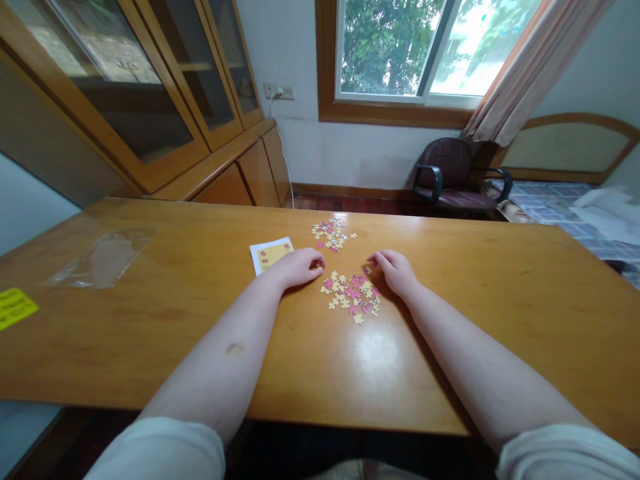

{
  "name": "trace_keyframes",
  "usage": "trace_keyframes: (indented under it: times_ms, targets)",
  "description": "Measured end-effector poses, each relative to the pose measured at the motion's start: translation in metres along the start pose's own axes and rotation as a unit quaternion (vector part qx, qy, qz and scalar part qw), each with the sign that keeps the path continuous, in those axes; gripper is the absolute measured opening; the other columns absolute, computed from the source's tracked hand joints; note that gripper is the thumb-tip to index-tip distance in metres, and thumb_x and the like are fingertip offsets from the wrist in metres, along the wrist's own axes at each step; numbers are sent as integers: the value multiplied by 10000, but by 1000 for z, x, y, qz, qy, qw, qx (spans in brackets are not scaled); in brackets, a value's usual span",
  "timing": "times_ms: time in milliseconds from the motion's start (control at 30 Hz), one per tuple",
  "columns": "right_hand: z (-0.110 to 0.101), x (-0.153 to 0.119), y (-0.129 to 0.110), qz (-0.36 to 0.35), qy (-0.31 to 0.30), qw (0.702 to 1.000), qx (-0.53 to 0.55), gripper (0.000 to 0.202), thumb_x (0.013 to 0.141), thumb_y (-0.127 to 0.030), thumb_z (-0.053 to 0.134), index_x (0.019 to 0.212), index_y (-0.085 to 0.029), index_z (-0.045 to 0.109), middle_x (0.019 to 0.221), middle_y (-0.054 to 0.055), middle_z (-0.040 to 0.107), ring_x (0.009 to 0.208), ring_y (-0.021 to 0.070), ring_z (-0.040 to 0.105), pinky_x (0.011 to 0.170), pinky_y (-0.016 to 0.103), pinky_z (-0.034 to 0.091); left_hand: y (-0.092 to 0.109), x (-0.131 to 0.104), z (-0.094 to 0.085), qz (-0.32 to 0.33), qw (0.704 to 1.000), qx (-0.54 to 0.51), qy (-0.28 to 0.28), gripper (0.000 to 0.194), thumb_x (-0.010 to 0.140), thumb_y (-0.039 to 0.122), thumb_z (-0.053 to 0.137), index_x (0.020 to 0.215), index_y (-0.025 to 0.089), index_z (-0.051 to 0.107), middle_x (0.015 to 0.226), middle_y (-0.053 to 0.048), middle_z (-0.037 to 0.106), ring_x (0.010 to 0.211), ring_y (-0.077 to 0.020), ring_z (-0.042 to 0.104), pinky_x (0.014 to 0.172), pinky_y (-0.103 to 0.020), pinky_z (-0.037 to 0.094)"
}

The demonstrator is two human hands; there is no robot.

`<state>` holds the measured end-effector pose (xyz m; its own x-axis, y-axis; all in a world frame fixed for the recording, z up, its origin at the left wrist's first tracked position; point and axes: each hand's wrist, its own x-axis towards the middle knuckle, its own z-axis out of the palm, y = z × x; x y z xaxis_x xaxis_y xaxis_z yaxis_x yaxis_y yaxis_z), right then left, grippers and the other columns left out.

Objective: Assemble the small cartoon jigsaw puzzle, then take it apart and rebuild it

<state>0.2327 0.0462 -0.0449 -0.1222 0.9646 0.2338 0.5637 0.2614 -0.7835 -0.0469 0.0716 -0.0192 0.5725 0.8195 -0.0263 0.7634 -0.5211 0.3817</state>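
Note:
Loose yellow and pink jigsaw puzzle pieces lie in two piles on the wooden table, a nearer pile [353, 293] and a farther pile [331, 233]. My left hand [303, 265] rests left of the gap between the piles, its thumb and fingers pinched on what looks like a small yellow puzzle piece, mostly hidden. Across from it, my right hand [396, 270] is at the upper right of the nearer pile, fingers loosely apart. A single puzzle piece [367, 271] lies just below its fingertips. Partly behind my left hand is a yellow picture sheet [270, 253] with a white border.
On the left of the table [175, 320] lie a clear plastic bag [107, 260] and a bright yellow paper [16, 307]. A glass-doored cabinet [195, 153] stands at the far left. Beyond the far edge are an office chair [453, 173] and a bed [565, 207].

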Motion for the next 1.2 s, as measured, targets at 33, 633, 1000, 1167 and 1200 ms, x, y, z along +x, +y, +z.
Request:
trace_keyframes:
  times_ms: [33, 633, 1000, 1167, 1200]
  targets:
    - [0, -1, -2, -12, 0, 1000, 15, 340, 908, -384, 422, 784, -183, 667, 738, 35, 675, 769, 187, 621, 751, 287, 435, 1, 1, 0, -4, 1000, 1, 7, 209, 819, 305, 543, 947, 198, 669, 948, -42, 682, 837, -187, 632, 748, -278, 475]
    - [-4, -13, -16, -78, -59, 994, 50, 503, 942, -466, 381, 562, -201, 577, 583, 26, 625, 622, 162, 580, 685, 281, 427, 49, -5, 8, 168, 983, -57, -49, 100, 757, 332, 708, 790, 253, 760, 868, 1, 628, 789, -138, 592, 744, -246, 429]
    - [-4, -16, -20, -100, -169, 980, 23, 550, 939, -542, 345, 593, -195, 595, 580, 19, 611, 603, 157, 552, 651, 271, 424, 43, -5, 4, 131, 990, -19, -39, 96, 749, 293, 679, 802, 222, 715, 848, -5, 637, 769, -149, 596, 680, -240, 434]
    - [-4, -14, -22, -77, -131, 988, -34, 530, 955, -471, 330, 571, -194, 570, 554, 11, 592, 579, 150, 545, 646, 265, 407, 47, -5, 5, 132, 990, -21, -38, 235, 801, 328, 646, 1015, 264, 720, 954, -26, 647, 877, -176, 608, 755, -259, 441]
    - [-4, -14, -21, -63, -111, 991, -40, 526, 958, -456, 326, 565, -196, 561, 540, 7, 585, 570, 147, 545, 639, 261, 399, 47, -6, 5, 135, 990, -19, -39, 246, 809, 333, 641, 1034, 273, 721, 964, -27, 644, 890, -178, 607, 770, -263, 440]
